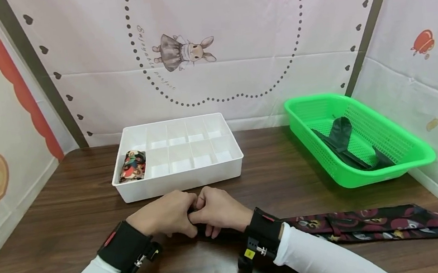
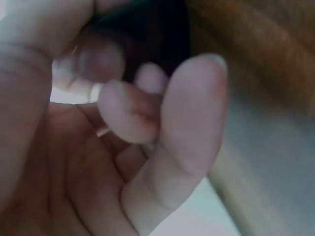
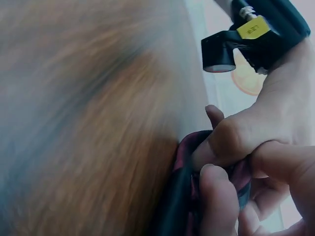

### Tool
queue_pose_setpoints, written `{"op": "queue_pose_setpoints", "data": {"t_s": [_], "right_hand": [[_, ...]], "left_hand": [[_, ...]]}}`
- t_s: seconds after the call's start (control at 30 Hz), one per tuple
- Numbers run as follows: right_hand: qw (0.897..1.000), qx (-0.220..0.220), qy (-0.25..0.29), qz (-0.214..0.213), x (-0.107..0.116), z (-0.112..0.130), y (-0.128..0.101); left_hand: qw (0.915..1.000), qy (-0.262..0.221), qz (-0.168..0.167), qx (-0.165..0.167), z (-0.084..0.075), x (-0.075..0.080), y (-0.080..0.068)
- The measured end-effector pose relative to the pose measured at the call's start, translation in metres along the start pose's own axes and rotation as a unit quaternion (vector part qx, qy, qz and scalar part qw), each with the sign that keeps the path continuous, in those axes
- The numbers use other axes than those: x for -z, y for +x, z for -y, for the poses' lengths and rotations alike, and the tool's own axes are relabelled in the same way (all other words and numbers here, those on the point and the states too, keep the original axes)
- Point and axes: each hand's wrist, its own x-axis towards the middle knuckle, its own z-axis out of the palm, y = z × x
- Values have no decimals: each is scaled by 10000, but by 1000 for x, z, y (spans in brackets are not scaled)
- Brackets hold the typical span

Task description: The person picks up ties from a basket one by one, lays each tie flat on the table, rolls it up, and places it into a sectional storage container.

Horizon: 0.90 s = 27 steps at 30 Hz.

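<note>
Tie is lying stretched to your right; your left hand and right hand, fingers curled, are pinching its looped end, probably stopping it loosening.

Tabletop: bright, pale front glare
Left hand, wrist view: dim, soft-focused
Wood grain, right wrist view: smeared

- Left grip: palm side seen very close, fingers bent, one fingertip large in the foreground.
- Dark cloth: at the top, just beyond the bent fingers, blurred, its contact with them partly hidden.
- Brown surface: along the right, out of focus, turning greyish lower down.
- Pale patch: bottom edge, indistinct.
</note>
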Motion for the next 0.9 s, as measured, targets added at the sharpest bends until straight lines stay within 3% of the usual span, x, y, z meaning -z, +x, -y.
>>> {"op": "queue_pose_setpoints", "data": {"t_s": [0.2, 0.37, 0.43, 0.63, 0.9], "right_hand": [[9953, -169, 810, 496, 6, -4, 3], [9898, -410, 1106, 800, 14, -9, 3], [9927, -427, 890, 692, 15, -9, 2], [9999, -47, -21, 128, 5, -3, -5], [9961, -220, 844, -95, 5, -4, -18]], "left_hand": [[9990, 257, 89, -360, 12, 9, -4], [9961, 533, -283, -642, 12, 4, -1], [9938, 663, -462, -758, 11, -1, 1], [9936, 781, -536, -623, -1, -7, 2], [9904, 1133, -420, -673, -2, 1, -1]]}}
